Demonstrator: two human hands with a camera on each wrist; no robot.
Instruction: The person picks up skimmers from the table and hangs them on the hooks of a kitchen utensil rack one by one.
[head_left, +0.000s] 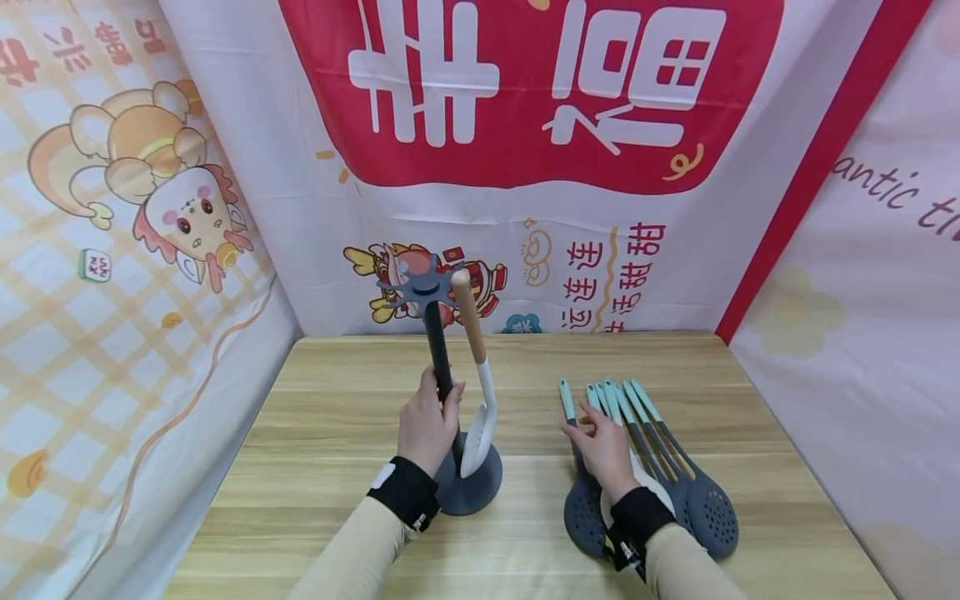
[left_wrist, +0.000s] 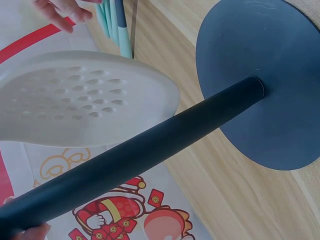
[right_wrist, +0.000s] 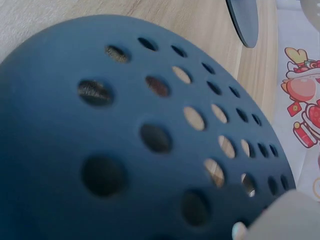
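My left hand (head_left: pixel 429 425) grips the black pole (head_left: pixel 437 346) of an upright stand with a round base (head_left: pixel 468 487). From the stand's top, a white slotted spatula with a wooden handle (head_left: pixel 470 321) hangs at the pole's right. The left wrist view shows its perforated head (left_wrist: pixel 95 95) close to the pole (left_wrist: pixel 135 152). My right hand (head_left: pixel 603 454) is over the teal-handled utensils, thumb and fingers parted beside the leftmost handle (head_left: pixel 566 398); contact is unclear. A dark perforated utensil head (right_wrist: pixel 130 130) fills much of the right wrist view.
Several teal-handled utensils with dark heads (head_left: pixel 712 512) lie fanned on the right of the wooden table (head_left: pixel 345 392), with a pale-headed one among them. Printed cloths hang behind the table (head_left: pixel 637 283) and along both sides.
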